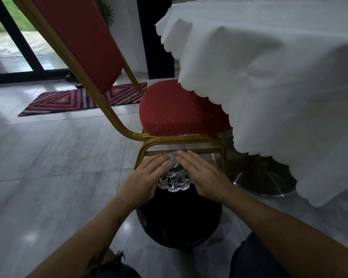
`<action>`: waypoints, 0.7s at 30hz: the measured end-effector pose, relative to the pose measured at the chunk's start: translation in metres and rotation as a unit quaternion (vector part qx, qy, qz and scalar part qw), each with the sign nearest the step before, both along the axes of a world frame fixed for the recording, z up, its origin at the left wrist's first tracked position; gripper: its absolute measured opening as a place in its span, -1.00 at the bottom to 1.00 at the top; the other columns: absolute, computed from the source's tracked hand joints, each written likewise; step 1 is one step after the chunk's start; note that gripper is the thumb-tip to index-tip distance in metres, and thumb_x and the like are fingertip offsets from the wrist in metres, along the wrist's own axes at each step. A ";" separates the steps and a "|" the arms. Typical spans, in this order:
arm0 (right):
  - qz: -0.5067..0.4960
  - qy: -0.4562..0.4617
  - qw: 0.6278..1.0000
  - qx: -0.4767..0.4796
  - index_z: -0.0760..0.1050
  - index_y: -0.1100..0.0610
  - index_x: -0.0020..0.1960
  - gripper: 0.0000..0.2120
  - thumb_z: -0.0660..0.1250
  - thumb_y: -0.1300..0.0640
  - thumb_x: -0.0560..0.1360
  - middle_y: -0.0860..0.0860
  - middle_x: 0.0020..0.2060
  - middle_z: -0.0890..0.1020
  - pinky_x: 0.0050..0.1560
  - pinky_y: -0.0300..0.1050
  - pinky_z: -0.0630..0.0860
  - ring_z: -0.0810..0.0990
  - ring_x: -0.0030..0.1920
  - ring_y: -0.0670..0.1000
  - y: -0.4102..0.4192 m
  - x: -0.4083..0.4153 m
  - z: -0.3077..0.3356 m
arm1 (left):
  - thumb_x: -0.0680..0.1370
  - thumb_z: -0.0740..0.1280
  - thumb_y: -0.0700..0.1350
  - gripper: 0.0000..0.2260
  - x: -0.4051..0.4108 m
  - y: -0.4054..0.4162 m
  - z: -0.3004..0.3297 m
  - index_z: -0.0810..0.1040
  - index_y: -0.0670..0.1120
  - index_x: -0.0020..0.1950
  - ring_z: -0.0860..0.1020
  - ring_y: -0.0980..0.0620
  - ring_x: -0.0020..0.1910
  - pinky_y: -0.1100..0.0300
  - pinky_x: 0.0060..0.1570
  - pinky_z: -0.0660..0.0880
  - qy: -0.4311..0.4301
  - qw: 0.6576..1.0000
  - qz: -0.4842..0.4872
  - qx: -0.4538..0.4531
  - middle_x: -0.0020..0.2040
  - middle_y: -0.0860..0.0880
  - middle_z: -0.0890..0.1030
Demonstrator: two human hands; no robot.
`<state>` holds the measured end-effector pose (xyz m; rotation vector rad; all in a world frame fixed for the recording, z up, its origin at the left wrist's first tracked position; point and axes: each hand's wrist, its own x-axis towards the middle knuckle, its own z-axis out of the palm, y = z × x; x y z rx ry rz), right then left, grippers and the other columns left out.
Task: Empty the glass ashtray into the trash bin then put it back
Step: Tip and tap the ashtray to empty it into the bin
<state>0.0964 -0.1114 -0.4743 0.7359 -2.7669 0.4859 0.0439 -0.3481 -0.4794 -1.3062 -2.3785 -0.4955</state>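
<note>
Left hand [144,180] and right hand [202,177] clasping clear cut-glass ashtray [174,182] above round black trash bin [179,219], red gold-framed chair [181,113] beyond, white-draped table [279,77] right, grey tiled floor [48,157], striped rug [82,99] far left.

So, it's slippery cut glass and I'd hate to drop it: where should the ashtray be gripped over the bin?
Probably as now: left hand and right hand on opposite sides of the glass ashtray, clasping its scalloped rim, which gives fingers purchase above the trash bin.

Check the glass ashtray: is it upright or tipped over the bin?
Tipped. The glass ashtray, held between left hand and right hand, shows its patterned underside above the black trash bin.
</note>
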 end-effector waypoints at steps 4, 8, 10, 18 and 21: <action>0.020 0.028 0.999 0.006 0.24 0.21 0.52 -0.40 0.09 0.22 0.47 0.16 0.51 0.35 0.48 -0.02 0.09 0.24 0.48 0.14 0.000 0.001 0.006 | 0.43 0.37 -0.43 -0.39 -0.004 -0.004 0.000 0.43 -0.14 0.47 0.42 -0.15 0.42 -0.03 0.43 0.41 0.007 1.000 -0.013 0.001 0.44 -0.15 0.49; 0.019 0.027 0.999 -0.020 0.29 0.15 0.52 -0.44 0.09 0.15 0.52 0.11 0.53 0.32 0.45 0.02 0.29 0.30 0.50 0.23 0.001 0.001 0.005 | 0.41 0.39 -0.43 -0.37 -0.002 -0.002 0.005 0.40 -0.13 0.46 0.41 -0.14 0.42 0.04 0.46 0.35 0.021 1.000 -0.021 0.005 0.43 -0.17 0.49; 0.020 0.031 0.999 -0.022 0.29 0.12 0.52 -0.45 0.09 0.15 0.53 0.11 0.53 0.32 0.40 0.05 0.35 0.30 0.50 0.25 0.001 0.003 0.007 | 0.41 0.40 -0.42 -0.39 -0.003 -0.003 0.009 0.40 -0.12 0.44 0.42 -0.14 0.41 0.06 0.43 0.39 0.034 0.999 -0.026 -0.001 0.43 -0.17 0.50; 0.034 0.086 0.995 -0.021 0.28 0.04 0.50 -0.46 0.12 0.22 0.52 0.15 0.51 0.33 0.36 0.13 0.42 0.28 0.50 0.25 0.004 0.006 0.021 | 0.41 0.45 -0.37 -0.38 -0.009 -0.007 0.024 0.42 -0.06 0.43 0.44 -0.16 0.40 0.06 0.29 0.53 0.068 0.997 -0.034 -0.023 0.43 -0.15 0.49; 0.025 0.071 0.997 -0.019 0.24 0.01 0.52 -0.48 0.09 0.10 0.55 0.12 0.53 0.30 0.14 0.23 0.60 0.28 0.50 0.30 0.005 0.009 0.026 | 0.41 0.43 -0.39 -0.35 -0.010 -0.005 0.028 0.38 -0.04 0.45 0.45 -0.18 0.39 0.09 0.38 0.44 0.074 0.996 -0.039 -0.015 0.44 -0.16 0.48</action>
